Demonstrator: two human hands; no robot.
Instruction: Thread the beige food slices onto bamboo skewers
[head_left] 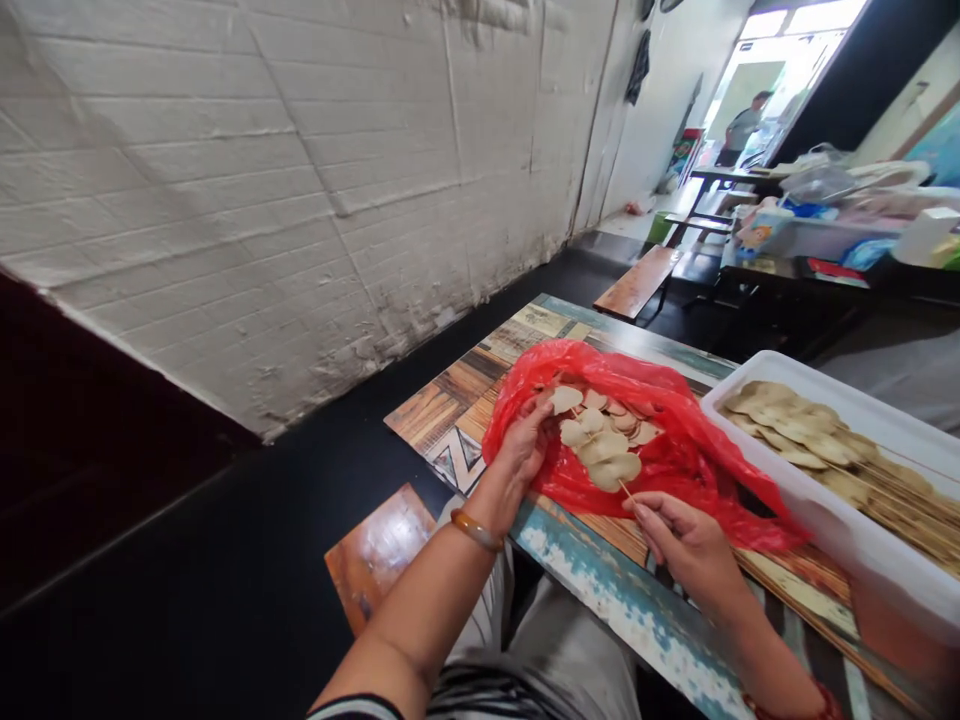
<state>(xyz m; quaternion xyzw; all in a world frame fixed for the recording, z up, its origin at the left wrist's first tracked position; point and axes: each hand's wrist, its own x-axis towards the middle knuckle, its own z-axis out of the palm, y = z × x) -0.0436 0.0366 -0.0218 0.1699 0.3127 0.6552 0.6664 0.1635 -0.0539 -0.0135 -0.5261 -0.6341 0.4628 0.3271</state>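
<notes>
My right hand (682, 540) pinches the lower end of a thin wooden skewer (627, 490), with thin pale round slices (611, 470) threaded on its upper part. To the left, my left hand (529, 435), a bangle on its wrist, has its fingers closed at the edge of another pale slice (566, 400). Both hands are at an opened red plastic bag (675, 410), which lies spread on the table. More loose slices (619, 415) are heaped inside the bag. What kind of food the slices are, I cannot tell.
On the right, a white plastic tub (900, 400) holds many filled skewers (825, 440). All this stands on a wood-patterned table (450, 390). Stools (382, 550) are at the near left and a bench (641, 280) beyond. A cluttered table (832, 220) and a person (744, 130) are farther back.
</notes>
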